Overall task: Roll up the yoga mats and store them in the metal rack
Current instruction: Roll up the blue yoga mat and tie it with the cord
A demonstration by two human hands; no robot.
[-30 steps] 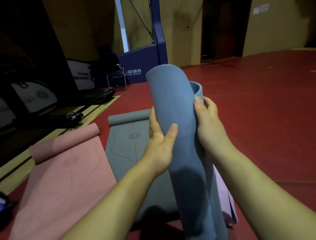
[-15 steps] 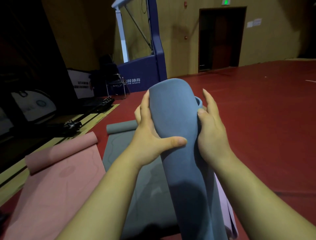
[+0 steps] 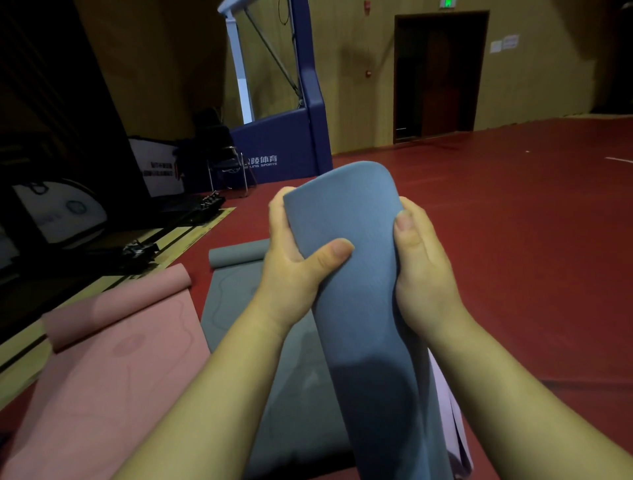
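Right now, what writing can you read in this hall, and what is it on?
"陵体育" and "LING SPORTS": blue padded base, start hidden by a chair.
Green sign over the doorway: too small.
Wall papers, white banner: blurred.

Red sports floor, matte, w/ a short white line far right. Pink mat lies flat at left, far end curled into a roll. Grey mat lies flat just beside it on the right, far end curled too; can't tell if their long edges touch. Lilac mat lies further right, mostly hidden, only a strip showing. Yellowish wooden strip runs diagonally along the floor's left side, dark gear on it. Further back, a chair stands next to a blue padded base w/ white lettering.
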